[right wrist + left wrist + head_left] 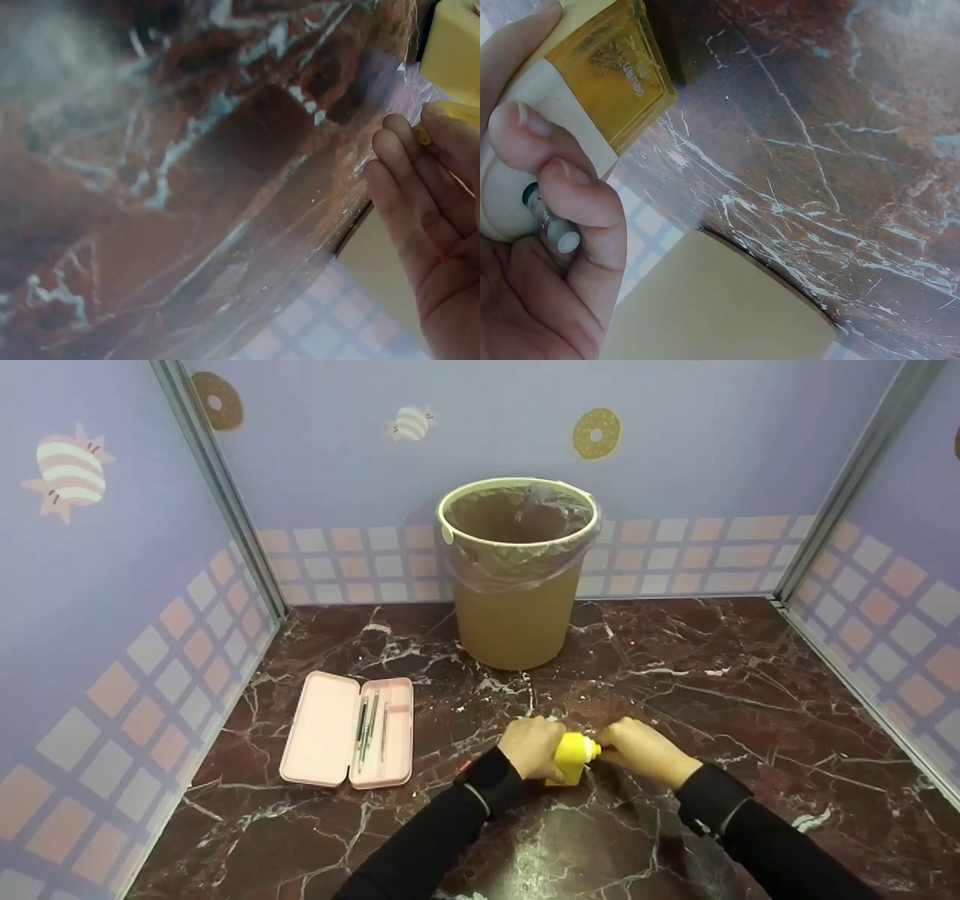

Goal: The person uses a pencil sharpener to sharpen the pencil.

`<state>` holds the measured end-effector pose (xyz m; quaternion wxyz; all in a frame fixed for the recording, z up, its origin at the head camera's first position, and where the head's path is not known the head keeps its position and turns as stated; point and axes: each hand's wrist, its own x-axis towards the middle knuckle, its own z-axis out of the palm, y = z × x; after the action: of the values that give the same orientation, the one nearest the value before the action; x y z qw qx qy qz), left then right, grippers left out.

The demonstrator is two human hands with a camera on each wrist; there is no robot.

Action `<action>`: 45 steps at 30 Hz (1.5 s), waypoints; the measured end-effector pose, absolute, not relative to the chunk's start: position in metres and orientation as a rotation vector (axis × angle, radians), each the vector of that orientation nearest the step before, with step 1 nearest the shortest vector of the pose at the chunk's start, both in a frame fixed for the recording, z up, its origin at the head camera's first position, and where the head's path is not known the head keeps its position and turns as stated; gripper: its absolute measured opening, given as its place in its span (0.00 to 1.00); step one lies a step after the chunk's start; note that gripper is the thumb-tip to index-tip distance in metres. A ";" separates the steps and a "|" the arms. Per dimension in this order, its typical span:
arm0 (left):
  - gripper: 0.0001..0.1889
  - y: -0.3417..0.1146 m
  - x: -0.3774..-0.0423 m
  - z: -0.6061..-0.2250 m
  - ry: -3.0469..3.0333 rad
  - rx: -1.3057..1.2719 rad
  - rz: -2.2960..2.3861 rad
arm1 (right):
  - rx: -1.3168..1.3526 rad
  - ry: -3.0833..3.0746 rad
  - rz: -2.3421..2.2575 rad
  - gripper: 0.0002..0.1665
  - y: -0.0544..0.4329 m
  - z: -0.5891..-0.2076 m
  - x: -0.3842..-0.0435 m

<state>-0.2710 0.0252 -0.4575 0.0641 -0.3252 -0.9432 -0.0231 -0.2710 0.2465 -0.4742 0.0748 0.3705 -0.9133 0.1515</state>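
Observation:
A yellow pencil sharpener [571, 759] with a crank is held just above or on the table at the front middle; I cannot tell which. My left hand [532, 746] grips its body. In the left wrist view its white front and clear amber shavings drawer [615, 75] show, and a pencil's silvery end [555, 223] sticks out of the hole between the fingers. My right hand [641, 751] is at the crank side, its thumb and fingers pinching a small yellow crank handle [423, 136]. The pencil's point is hidden inside the sharpener.
An open pink pencil case [322, 731] holding several pencils [366, 727] lies at the left. Behind the hands stands a tan waste bin [517, 622] lined with a clear bag. Patterned walls [712, 457] enclose the dark marbled table [300, 840] at the back and sides.

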 end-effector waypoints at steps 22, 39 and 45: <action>0.25 0.027 -0.271 -0.453 -2.934 -0.947 -0.114 | 1.232 -2.745 0.709 0.02 0.250 -0.483 -0.249; 0.25 0.027 -0.271 -0.453 -2.928 -0.919 -0.102 | 1.308 -2.684 0.754 0.02 0.249 -0.458 -0.222; 0.25 0.030 -0.268 -0.452 -2.909 -0.910 -0.072 | 1.272 -2.649 0.670 0.07 0.253 -0.440 -0.215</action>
<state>-0.2681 0.0297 -0.4517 0.0463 -0.2981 -0.9531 -0.0237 -0.2150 0.2527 -0.4400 0.0636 0.4212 -0.8772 0.2217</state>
